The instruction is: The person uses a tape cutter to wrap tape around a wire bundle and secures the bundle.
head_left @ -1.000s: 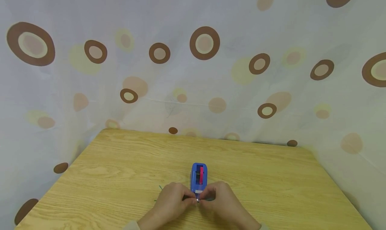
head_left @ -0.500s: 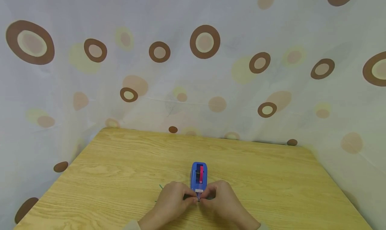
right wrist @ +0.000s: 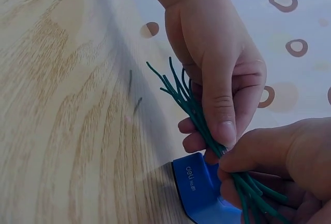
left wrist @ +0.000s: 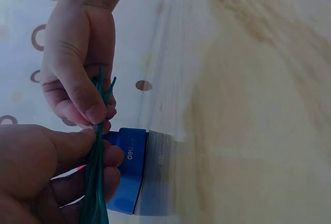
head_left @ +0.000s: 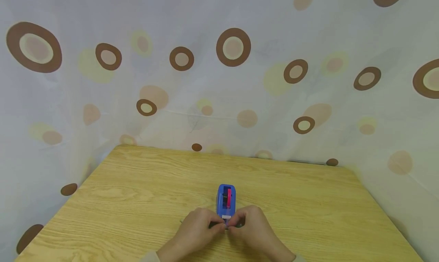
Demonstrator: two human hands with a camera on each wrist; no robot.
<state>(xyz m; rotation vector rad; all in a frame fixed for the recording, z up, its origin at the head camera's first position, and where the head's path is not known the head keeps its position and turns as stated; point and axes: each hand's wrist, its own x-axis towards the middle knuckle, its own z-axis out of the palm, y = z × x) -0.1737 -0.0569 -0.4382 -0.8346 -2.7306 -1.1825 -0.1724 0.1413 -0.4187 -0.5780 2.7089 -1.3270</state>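
A bundle of thin green wire-like strands (right wrist: 194, 107) runs through both hands, its loose ends splayed past the left hand in the right wrist view. My left hand (head_left: 195, 227) pinches the bundle between thumb and fingers. Right beside it, my right hand (head_left: 252, 225) pinches the same bundle, the fingertips of both hands nearly meeting. Just beyond the fingers stands a blue tape dispenser (head_left: 221, 208) with a pink roll core (head_left: 229, 198). A clear tape strip (head_left: 226, 221) seems to reach from its front to the fingertips. The fingers hide the bundle's middle.
The dispenser stands on a wood-grain table (head_left: 154, 185). A pale curtain (head_left: 192, 21) with brown circle patterns hangs behind the table and along its sides.
The green ends beside my left hand have shifted; two showed apart before, and now only one short tip shows. My fingertips have closed over the shiny spot between them. The dispenser stays put.
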